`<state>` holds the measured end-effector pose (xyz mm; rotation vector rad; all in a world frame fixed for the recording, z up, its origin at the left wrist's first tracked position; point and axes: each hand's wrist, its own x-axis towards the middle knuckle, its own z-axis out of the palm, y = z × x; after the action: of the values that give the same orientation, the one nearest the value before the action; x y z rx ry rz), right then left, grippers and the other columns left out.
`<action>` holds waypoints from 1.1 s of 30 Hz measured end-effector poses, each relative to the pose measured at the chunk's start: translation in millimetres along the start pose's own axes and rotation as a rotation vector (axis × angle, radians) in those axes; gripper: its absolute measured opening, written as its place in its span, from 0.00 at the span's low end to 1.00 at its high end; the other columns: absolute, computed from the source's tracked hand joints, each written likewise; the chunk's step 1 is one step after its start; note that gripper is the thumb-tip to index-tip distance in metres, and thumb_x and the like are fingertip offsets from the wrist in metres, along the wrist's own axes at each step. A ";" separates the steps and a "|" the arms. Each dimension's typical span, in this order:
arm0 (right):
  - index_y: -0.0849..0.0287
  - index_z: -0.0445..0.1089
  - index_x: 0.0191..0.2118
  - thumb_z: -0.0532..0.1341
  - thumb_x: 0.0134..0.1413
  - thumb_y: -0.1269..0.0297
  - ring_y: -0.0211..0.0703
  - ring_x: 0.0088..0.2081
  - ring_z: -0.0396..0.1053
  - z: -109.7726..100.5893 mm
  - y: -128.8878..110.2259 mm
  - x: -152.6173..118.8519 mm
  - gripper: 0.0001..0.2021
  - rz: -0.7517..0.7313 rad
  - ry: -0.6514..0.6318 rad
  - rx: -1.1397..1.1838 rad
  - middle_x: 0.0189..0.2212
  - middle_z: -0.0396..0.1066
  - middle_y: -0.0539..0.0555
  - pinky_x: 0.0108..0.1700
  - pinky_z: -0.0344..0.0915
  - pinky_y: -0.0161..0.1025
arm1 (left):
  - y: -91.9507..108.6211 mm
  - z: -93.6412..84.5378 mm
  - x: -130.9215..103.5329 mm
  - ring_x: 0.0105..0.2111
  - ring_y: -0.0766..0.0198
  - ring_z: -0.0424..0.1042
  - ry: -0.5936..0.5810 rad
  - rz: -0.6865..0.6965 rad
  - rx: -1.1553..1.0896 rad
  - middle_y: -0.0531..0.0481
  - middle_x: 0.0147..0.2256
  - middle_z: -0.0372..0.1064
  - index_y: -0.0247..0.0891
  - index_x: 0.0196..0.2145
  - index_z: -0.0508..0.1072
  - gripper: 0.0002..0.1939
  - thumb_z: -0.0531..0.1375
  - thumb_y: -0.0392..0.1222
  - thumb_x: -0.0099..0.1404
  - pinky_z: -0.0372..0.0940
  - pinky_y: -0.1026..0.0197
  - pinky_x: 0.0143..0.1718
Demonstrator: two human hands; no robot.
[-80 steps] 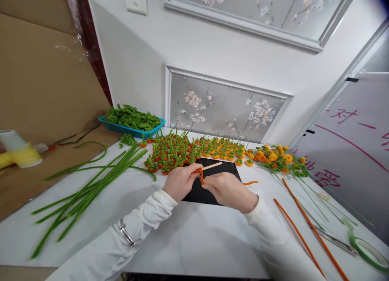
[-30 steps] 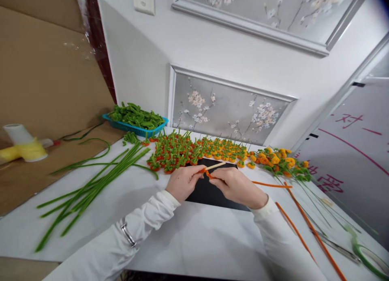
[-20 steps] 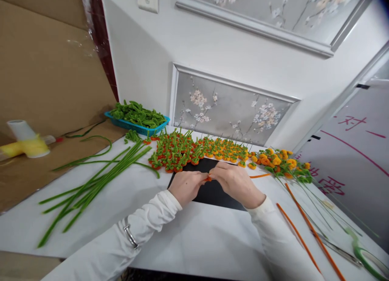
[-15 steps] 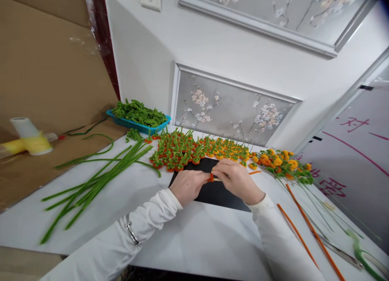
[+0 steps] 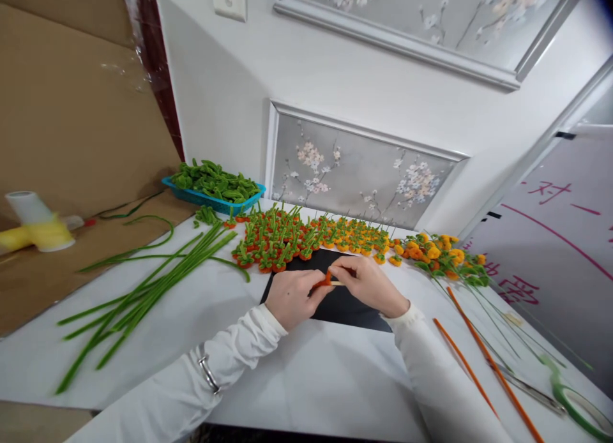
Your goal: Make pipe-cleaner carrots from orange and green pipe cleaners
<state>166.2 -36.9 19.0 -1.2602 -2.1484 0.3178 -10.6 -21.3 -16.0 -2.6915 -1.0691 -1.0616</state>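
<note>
Above a black mat [image 5: 354, 314], a short orange pipe cleaner [image 5: 328, 277] is wound around a thin pale stick [image 5: 337, 283] between my hands. My left hand [image 5: 293, 297] is closed, pinching the stick at the wound part. On the other side my right hand [image 5: 372, 286] has thumb and fingers pinched against the orange pipe cleaner; its free end is hidden. Just behind the hands stand many small orange-red pieces with green stems [image 5: 275, 242]. Yellow-orange ones [image 5: 357, 235] stand to their right.
A blue basket [image 5: 205, 202] of green fuzzy pieces sits back left. Long green pipe cleaners [image 5: 143, 302] lie on the left. On the right are bundled orange flowers [image 5: 433, 251], loose orange pipe cleaners [image 5: 495, 365], a metal tool [image 5: 536, 393] and green tape [image 5: 582, 412].
The orange pipe cleaner's end that stuck out right of my right hand no longer shows. My right fingers have shifted around the stick. The whole view has moved slightly.
</note>
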 end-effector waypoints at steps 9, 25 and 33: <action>0.63 0.70 0.28 0.54 0.57 0.55 0.33 0.24 0.54 -10.9 16.4 0.9 0.16 0.089 -0.264 0.301 0.21 0.61 0.48 0.25 0.50 0.31 | -1.9 4.4 -1.2 0.23 0.67 0.68 0.071 0.122 -0.051 0.53 0.23 0.72 0.39 0.29 0.73 0.11 0.54 0.41 0.64 0.52 0.64 0.23; 0.63 0.67 0.23 0.56 0.54 0.53 0.31 0.20 0.50 -10.3 16.2 4.0 0.18 0.073 -0.333 0.469 0.16 0.56 0.45 0.23 0.47 0.32 | 9.2 -7.6 -0.6 0.20 0.70 0.62 0.046 -0.043 -0.311 0.54 0.20 0.67 0.38 0.27 0.73 0.10 0.55 0.41 0.63 0.51 0.67 0.21; 0.62 0.70 0.27 0.57 0.53 0.58 0.31 0.18 0.53 -5.2 13.9 -0.2 0.12 0.126 -0.261 0.495 0.14 0.57 0.45 0.22 0.50 0.31 | 8.8 -10.1 1.1 0.22 0.68 0.68 0.036 -0.210 -0.531 0.54 0.23 0.72 0.39 0.40 0.71 0.10 0.56 0.42 0.62 0.61 0.67 0.27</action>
<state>179.3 -30.4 16.0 -1.1062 -2.0181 1.0471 -10.4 -30.2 -5.9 -2.9734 -1.2312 -1.6284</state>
